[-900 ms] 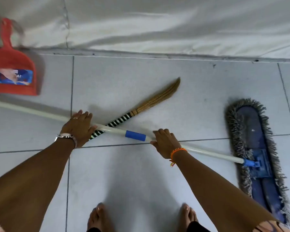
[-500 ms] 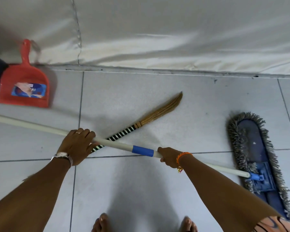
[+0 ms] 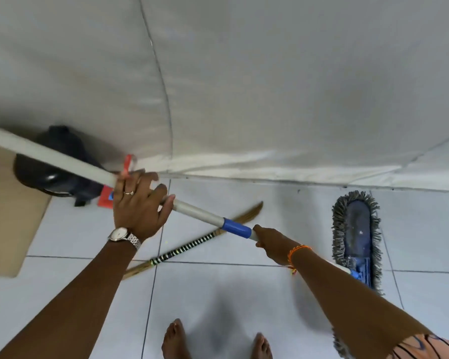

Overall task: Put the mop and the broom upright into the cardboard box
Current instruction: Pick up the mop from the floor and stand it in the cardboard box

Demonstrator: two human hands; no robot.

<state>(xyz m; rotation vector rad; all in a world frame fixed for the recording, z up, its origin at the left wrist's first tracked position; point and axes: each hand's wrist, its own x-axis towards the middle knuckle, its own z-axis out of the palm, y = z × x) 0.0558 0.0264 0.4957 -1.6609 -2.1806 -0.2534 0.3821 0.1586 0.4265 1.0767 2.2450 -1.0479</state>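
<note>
1. The mop handle has risen off the tiled floor since a second ago; its far end now tilts up past the left grip.
2. The left hand wraps the shaft loosely; the right hand is clenched below the blue collar.
3. The mop head lies beyond the right grip, apparently still on the floor.
4. The broom stays on the floor beneath the grips, untouched.
5. The cardboard, probably the box, lies left of the left grip; upending the mop comes next.

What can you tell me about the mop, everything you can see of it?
The mop has a long white pole with a blue collar partway along it and a blue connector at the head. Its flat, oblong blue head, fringed with grey yarn, lies on the tiled floor at the right. The pole slants up toward the left, off the floor, crossing over the broom. The left hand holds it higher up with fingers loosely curled, and the right hand grips it just below the collar.
</note>
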